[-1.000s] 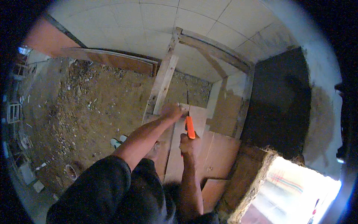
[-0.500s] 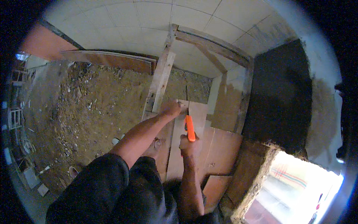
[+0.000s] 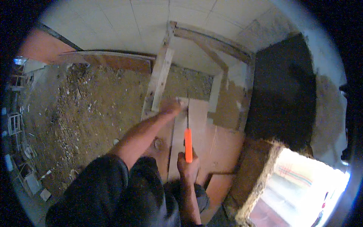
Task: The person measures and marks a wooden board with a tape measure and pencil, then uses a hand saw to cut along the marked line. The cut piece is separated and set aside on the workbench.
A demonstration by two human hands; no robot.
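A hand saw [image 3: 188,142] with an orange handle lies in my right hand [image 3: 188,166], whose fingers are wrapped round the grip. Its thin dark blade points away from me and runs along a cut line in a light brown wooden board [image 3: 199,117]. At the far left corner of that board, my left hand [image 3: 173,108] grips the edge just left of the blade. The fingers of this hand are blurred and partly hidden. The blade's far end shows beyond the board's edge.
A timber frame [image 3: 162,72] rises beyond the board. More wooden sheets [image 3: 227,147] lie at right. Rubble-strewn dirt floor [image 3: 106,106] spreads left, and a bright opening [image 3: 298,189] with a rough edge stands at lower right. A dark panel [image 3: 283,90] is at right.
My right hand has pulled the saw back toward me, so its handle now sits lower in view. My left hand stays at the board's far corner. The view has shifted slightly.
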